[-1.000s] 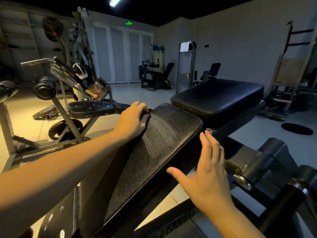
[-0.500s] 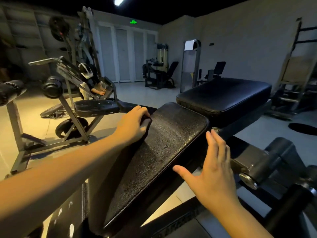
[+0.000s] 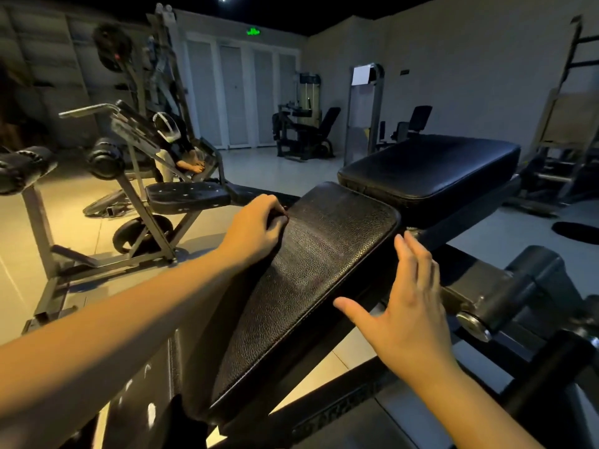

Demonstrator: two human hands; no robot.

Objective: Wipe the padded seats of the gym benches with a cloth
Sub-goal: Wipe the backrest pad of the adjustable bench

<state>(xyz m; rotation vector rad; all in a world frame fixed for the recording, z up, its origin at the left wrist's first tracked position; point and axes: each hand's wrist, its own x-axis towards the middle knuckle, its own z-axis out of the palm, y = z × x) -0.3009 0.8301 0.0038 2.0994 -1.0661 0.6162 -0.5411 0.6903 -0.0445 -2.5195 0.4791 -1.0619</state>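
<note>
Hands, two, bare. Left hand (image 3: 256, 228): fingers curled, knuckles up, pressing on the upper left edge of the inclined pad (image 3: 321, 273), with what looked like a dark cloth (image 3: 280, 217) bunched beneath the fingertips. It was too dark to be sure of it. Right hand (image 3: 410, 314): flat and spread, thumb out, holding nothing, hovering just beside the pad's right edge. I could not tell whether it touched.

Progress, as I judged it: the wipe stood at the top left corner of the inclined pad. No damp streak or clear boundary showed how much had been covered, only a paler sheen across the middle that may have been lamplight. The flat seat and the other benches in the room looked untouched, so most of the job seemed to be left.

Items, largest first:

1. Inclined pad. Long, rounded corners, black pebbled vinyl with a coarse leather grain and a piped edge; sloped down toward the person.
2. Flat seat pad (image 3: 431, 166). Thick, rectangular, smoother black upholstery with a stitched seam round the side; set just beyond the inclined pad's top.
3. Pivot housing (image 3: 518, 280). Dark painted steel, cylindrical, right of the pad.
4. Perforated seat (image 3: 186, 195). Hard, black, on the neighbouring machine at left.
5. End cap (image 3: 474, 326). Small bright metal disc.
6. Dark cloth. Soft, crumpled, barely visible.
</note>
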